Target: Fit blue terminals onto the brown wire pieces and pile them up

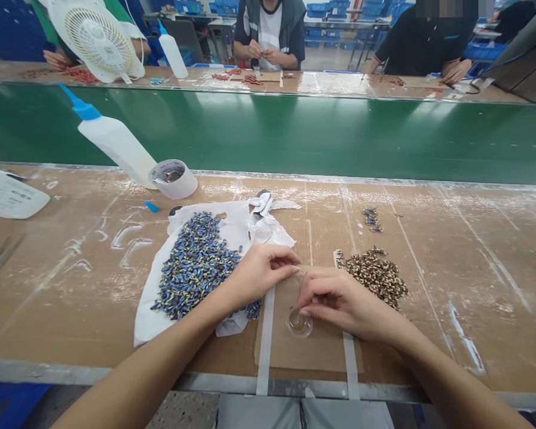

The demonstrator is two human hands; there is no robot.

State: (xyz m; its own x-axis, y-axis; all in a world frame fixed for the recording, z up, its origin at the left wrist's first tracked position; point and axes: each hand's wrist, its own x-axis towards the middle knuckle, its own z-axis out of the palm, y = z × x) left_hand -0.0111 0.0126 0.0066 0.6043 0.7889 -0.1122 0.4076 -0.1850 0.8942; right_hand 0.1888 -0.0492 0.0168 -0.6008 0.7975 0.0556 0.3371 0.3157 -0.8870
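Note:
My left hand (261, 271) is pinched closed, thumb against fingertips, just right of a heap of small blue and yellow parts (196, 265) lying on a white plastic sheet (232, 226). What the pinch holds is too small to make out. My right hand (335, 298) is curled closed over a small clear round dish (299, 324) on a taped cardboard pad (312, 345); a thin stick seems to run from its fingers into the dish. The two hands nearly touch. A pile of brown wound parts (377, 274) lies right of my right hand.
A white squeeze bottle with a blue tip (114, 140) leans on a tape roll (174, 179). Paper (9, 193) lies at the far left. A green conveyor belt (295, 131) runs across behind. Other people (270, 33) work at the far bench beside a white fan (98, 39).

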